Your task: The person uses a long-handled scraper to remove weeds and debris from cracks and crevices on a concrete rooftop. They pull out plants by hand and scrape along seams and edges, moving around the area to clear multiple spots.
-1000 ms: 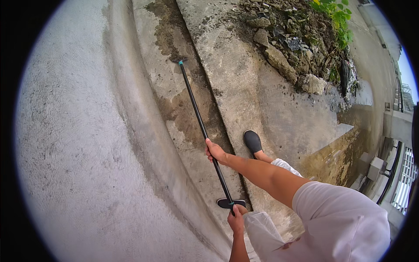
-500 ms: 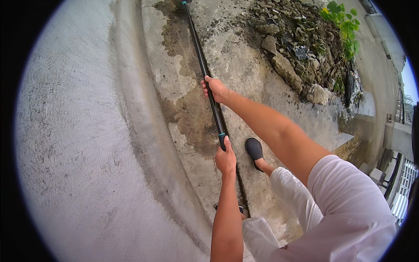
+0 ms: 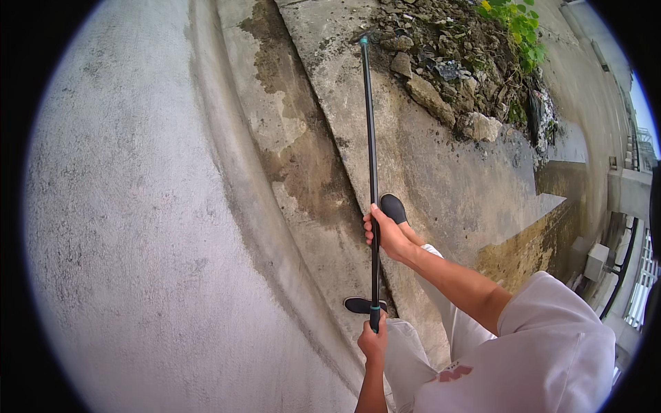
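Since half a second ago the pole has come back toward me and dropped: its far tip was off the top edge, now it sits in view by the rubble pile, and the right hand has slid lower in frame. Pole runs near-vertical in the picture, out over the stained concrete slab, butt end near my feet. Left hand has its fingers wrapped tight round the butt just below the teal collar; right hand has its fingers curled closed round the shaft partway up, thumb side toward me. My read: long thin black tube, looks light and stiff, likely metal or composite, smooth so it may slip if wet. Long overhang beyond the right hand means the tip will whip and lever hard; two-hand hold, spread apart as now, is the right grab. Black shoes: one by the right hand, one beside the collar.
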`<state>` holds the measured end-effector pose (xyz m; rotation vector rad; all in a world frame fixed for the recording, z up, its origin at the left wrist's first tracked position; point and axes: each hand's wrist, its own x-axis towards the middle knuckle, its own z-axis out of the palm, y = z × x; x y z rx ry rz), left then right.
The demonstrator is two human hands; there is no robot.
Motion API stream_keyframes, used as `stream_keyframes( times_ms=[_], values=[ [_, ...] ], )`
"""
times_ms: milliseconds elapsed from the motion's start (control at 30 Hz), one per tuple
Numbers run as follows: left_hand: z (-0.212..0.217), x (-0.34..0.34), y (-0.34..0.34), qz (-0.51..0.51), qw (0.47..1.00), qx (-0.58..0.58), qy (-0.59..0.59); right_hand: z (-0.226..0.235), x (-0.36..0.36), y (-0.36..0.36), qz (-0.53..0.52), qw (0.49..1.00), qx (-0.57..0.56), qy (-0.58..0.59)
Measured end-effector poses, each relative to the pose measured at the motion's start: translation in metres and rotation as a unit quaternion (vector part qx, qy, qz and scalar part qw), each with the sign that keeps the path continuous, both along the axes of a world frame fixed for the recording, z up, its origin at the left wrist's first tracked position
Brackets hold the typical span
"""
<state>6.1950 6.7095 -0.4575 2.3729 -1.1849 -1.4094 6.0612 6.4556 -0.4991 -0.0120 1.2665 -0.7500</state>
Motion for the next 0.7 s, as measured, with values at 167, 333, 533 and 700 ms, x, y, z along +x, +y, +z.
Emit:
stream_keyframes(
  times_ms=[167, 333, 533, 700],
  values=[
    [0.063, 0.021, 0.176, -0.01, 0.992, 0.107, -0.059, -0.003, 0.072, 0.165, 0.053, 0.979, 0.196, -0.035],
    [0.057, 0.041, 0.218, 0.091, 0.98, 0.175, 0.001, -0.05, 0.104, 0.233, 0.095, 0.971, 0.208, -0.072],
    [-0.066, 0.056, 0.212, 0.103, 0.985, 0.131, 0.05, -0.143, 0.116, 0.205, 0.087, 0.977, 0.194, 0.006],
    [-0.105, 0.056, 0.196, 0.16, 0.957, 0.21, 0.119, -0.183, 0.108, 0.203, 0.154, 0.968, 0.194, 0.04]
  ],
)
